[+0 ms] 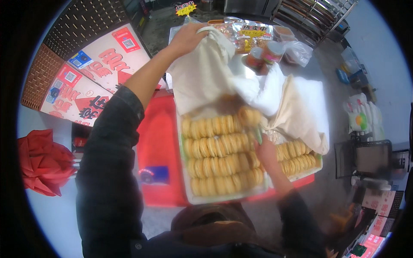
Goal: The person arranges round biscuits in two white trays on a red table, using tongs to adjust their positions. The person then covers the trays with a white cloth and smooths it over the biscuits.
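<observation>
My left hand (190, 39) is closed on the far edge of a cream cloth (200, 75), lifting it up off the far part of a shallow tray (187, 189). Rows of round, flat golden pastries (217, 148) stand on edge in that tray. My right hand (266, 150) grips a green-handled tool (259, 135); its working end is blurred. At that end are a few pastries (249, 116), apparently raised above the rows, though I cannot make out how they are held. A second tray to the right holds more pastries (299, 164).
White cloth (307, 105) and a beige cloth (290, 103) partly cover the right tray. Beyond stand lidded jars (273, 51), packaged food (254, 34) and a plastic bag (298, 52). A red cover (159, 129) lies under the trays. Printed signs (99, 69) stand at left.
</observation>
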Tool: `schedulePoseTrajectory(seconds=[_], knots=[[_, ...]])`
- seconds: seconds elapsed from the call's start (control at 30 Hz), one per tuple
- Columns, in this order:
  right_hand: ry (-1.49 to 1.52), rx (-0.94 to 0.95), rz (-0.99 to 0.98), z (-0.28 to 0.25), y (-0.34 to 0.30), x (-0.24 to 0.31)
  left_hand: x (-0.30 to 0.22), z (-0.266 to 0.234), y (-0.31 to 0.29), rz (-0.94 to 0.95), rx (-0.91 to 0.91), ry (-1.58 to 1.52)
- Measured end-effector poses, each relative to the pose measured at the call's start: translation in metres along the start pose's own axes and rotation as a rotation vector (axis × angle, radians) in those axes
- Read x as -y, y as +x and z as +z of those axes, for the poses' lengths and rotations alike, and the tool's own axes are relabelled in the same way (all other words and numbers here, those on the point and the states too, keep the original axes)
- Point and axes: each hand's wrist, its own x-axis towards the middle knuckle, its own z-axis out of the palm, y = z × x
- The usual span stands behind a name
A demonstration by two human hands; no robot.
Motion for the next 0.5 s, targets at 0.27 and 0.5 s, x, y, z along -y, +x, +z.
schedulePoseTrajectory(seconds=[0.27, 0.5], knots=[[0.729, 0.289, 0.453, 0.006, 0.013, -0.004, -0.005, 0.006, -0.019, 0.006, 0.016, -0.056], [0.251, -0.095, -0.031, 0.004, 0.011, -0.036, -0.004, 0.012, -0.015, 0.013, 0.018, -0.072]])
